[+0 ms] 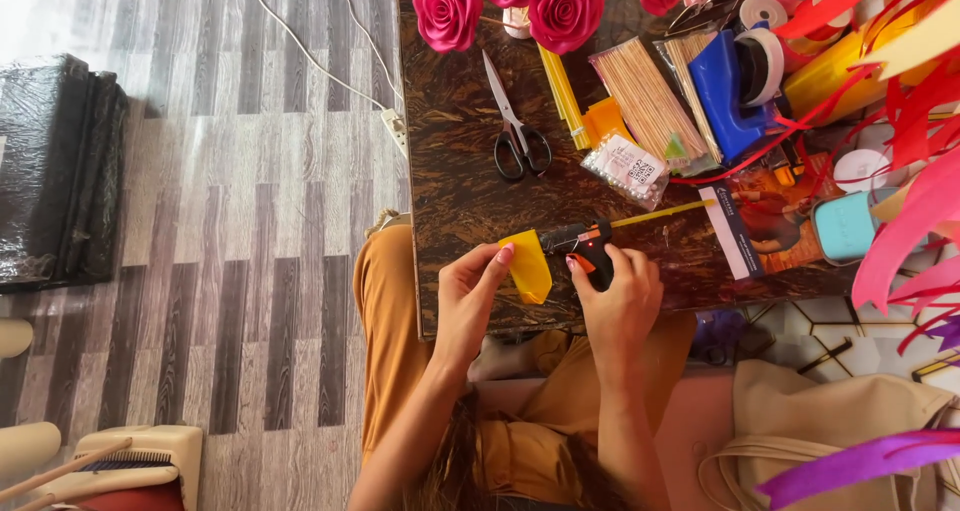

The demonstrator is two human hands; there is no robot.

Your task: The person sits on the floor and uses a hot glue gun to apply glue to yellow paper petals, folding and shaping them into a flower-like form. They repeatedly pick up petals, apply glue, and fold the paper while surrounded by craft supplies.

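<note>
Near edge of the bench [450, 221]: we see the yellow paper piece [528, 265] pinched in our left hand [468, 296], thumb and fingers closed on its left side, the paper hanging over the bench's near edge. Just right of it, our right hand [620, 296] is clenched around the grip of the black glue gun [583, 243], nozzle pointing left and touching or nearly touching the top of the paper; we can't tell which. A yellow glue stick [665, 214] pokes out of the gun's back toward the right.

Mid-bench: black-handled scissors [512, 121] lie shut, blades pointing to the far edge. Right of them a small clear bag of beads [628, 169], then orange paper scraps [605, 121], yellow strips [563, 96] and a pack of wooden skewers [645, 96].

Far edge: three pink paper roses [505, 1], partly cut off by the frame. Far right corner: blue tape dispenser [730, 91] and tape rolls [765, 16], half buried under red and pink paper ribbons [900, 101]; what's under them is hard to make out. Our fingertips on the gun's trigger side are hidden.
</note>
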